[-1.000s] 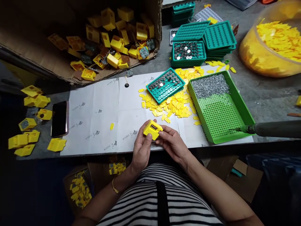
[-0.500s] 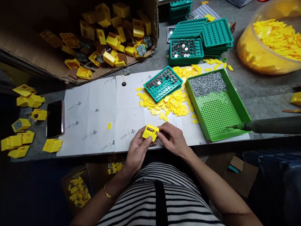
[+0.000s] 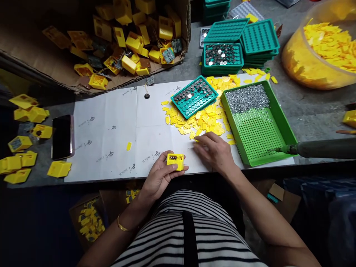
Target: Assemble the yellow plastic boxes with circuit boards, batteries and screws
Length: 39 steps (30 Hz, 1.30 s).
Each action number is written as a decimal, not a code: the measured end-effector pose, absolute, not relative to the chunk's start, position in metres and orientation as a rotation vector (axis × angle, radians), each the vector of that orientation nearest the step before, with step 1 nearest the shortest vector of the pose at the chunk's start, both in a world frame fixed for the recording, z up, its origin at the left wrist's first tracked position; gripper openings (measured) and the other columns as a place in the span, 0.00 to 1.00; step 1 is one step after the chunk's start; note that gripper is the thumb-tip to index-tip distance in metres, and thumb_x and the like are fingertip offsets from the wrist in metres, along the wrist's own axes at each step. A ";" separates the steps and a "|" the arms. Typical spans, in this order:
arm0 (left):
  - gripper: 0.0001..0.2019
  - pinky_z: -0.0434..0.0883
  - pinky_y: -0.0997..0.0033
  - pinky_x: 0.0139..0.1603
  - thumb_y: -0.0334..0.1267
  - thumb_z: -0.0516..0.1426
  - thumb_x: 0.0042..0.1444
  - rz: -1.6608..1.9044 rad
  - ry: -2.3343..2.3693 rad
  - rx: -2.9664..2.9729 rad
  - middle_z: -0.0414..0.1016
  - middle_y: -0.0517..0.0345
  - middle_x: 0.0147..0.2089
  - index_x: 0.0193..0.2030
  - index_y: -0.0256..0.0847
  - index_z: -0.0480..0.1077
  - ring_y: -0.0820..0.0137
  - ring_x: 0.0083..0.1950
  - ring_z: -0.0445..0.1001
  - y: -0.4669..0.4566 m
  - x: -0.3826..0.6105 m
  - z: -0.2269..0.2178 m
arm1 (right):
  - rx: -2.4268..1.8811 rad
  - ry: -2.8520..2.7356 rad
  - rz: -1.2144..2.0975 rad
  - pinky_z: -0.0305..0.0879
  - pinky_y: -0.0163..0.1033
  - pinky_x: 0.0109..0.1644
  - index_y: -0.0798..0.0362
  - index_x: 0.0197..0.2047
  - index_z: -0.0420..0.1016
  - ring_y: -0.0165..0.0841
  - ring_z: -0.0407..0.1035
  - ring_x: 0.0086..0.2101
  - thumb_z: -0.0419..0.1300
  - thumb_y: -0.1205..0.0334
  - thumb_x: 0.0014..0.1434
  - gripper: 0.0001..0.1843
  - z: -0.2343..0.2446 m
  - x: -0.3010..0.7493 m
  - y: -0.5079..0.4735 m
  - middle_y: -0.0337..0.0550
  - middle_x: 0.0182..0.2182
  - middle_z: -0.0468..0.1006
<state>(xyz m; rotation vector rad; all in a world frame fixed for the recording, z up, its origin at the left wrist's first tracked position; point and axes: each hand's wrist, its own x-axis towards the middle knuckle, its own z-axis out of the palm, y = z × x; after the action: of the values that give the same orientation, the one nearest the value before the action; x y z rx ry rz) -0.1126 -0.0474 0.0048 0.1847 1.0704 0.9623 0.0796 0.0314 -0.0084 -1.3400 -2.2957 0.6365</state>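
Note:
My left hand (image 3: 160, 173) grips a small yellow plastic casing (image 3: 179, 162) above the front of the white sheet. The casing's face has a recess holding several small shiny cells, with a small opening at its upper right corner. My right hand (image 3: 215, 151) is apart from the casing, its index finger reaching to the near edge of a heap of flat yellow covers (image 3: 207, 122). Its other fingers are blurred, and nothing shows held in them. A teal tray (image 3: 191, 105) of button cells lies on the heap.
A green basket (image 3: 254, 137) of small metal screws stands at right, a screwdriver (image 3: 314, 149) jutting over it. Behind are stacked teal trays (image 3: 222, 68) and a tub (image 3: 294, 70) of yellow pieces. At left are a carton (image 3: 189, 22) of casings, a phone (image 3: 62, 137) and loose casings (image 3: 27, 158).
My right hand has left the casing and moved right and forward to the yellow covers. My left hand still holds the casing, now turned more level.

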 end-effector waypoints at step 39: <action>0.16 0.75 0.59 0.51 0.45 0.60 0.57 0.965 1.125 0.368 0.75 0.53 0.47 0.49 0.40 0.69 0.65 0.48 0.76 -0.042 -0.078 -0.002 | -1.261 -1.997 0.944 0.69 0.39 0.37 0.52 0.40 0.79 0.33 0.72 0.34 0.59 0.63 0.62 0.07 0.010 0.075 -0.007 0.44 0.32 0.78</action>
<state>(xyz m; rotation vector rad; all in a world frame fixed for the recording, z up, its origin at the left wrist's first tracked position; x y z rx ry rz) -0.0776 -0.0418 -0.0024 0.3682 1.1248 0.9646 0.0745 -0.0070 0.0098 -1.2606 -1.9969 0.9441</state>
